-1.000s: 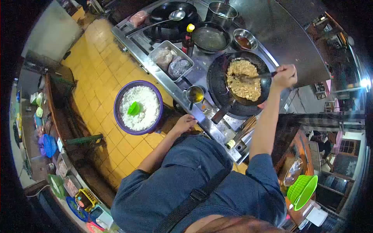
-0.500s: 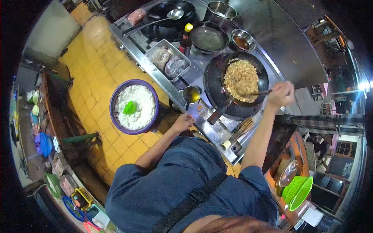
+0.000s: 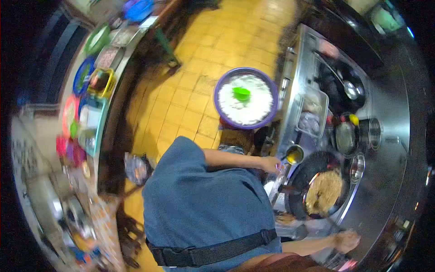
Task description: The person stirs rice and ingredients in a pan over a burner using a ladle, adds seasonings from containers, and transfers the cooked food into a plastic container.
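Note:
My right hand point(image 3: 347, 241) is closed around the thin handle of a cooking spatula, whose far end goes into brown food point(image 3: 324, 191) in a dark wok point(image 3: 298, 205). My left hand point(image 3: 271, 165), smeared by motion, hovers at the stove's near edge. Close by it are a small pan point(image 3: 294, 148) with yellow oil and the wok's dark handle point(image 3: 285, 188). Its fingers are too blurred to show whether they hold anything. A purple basket point(image 3: 219, 108) of white rice point(image 3: 242, 111) stands to the left, with a green scoop point(image 3: 241, 94) lying on the rice.
On the steel stove counter stand a clear tub point(image 3: 322, 109) with bagged items, a black pan point(image 3: 346, 138), a metal bowl point(image 3: 357, 168) and a large ladle point(image 3: 350, 89). Across the yellow tiled floor point(image 3: 195, 86), a long table holds several trays, including a yellow basket point(image 3: 108, 86).
My head has turned left, so the stove sits farther right and the side table is in fuller view. My right hand stays on the spatula at the wok.

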`<state>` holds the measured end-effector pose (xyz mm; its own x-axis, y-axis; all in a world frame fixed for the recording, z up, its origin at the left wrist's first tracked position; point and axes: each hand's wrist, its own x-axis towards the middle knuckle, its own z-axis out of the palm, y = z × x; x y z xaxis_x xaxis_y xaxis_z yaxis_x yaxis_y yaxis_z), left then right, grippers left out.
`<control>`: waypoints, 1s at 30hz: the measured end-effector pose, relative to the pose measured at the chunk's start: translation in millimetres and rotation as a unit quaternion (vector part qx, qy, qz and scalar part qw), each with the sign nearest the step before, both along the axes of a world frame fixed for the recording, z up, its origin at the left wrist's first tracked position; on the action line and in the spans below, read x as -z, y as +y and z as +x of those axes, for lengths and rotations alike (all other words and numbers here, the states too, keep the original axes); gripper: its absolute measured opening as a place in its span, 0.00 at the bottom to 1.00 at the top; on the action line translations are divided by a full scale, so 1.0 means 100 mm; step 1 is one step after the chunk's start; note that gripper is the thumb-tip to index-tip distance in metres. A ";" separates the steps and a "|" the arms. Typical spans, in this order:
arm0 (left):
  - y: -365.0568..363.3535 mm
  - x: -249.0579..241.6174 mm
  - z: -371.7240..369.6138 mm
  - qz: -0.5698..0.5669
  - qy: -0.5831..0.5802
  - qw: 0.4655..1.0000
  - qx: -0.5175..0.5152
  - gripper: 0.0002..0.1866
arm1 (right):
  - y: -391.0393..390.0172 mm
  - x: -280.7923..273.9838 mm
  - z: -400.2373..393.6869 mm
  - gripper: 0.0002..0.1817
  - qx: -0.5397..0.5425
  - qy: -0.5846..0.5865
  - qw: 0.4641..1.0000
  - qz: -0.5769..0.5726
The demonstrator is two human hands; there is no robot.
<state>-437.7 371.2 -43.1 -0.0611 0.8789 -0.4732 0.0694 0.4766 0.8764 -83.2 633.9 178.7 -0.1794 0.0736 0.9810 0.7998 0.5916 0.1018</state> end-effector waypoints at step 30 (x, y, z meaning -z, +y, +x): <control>0.34 -0.14 0.17 -0.042 -0.151 0.975 0.159 0.15 | -0.63 -0.28 -0.81 0.14 -0.306 0.397 0.833 -0.232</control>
<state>-420.8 405.5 -29.1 0.3617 0.7881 -0.4980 -0.0295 0.5436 0.8388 -164.3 570.8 206.7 0.3702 0.6120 0.6989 0.0395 0.7413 -0.6700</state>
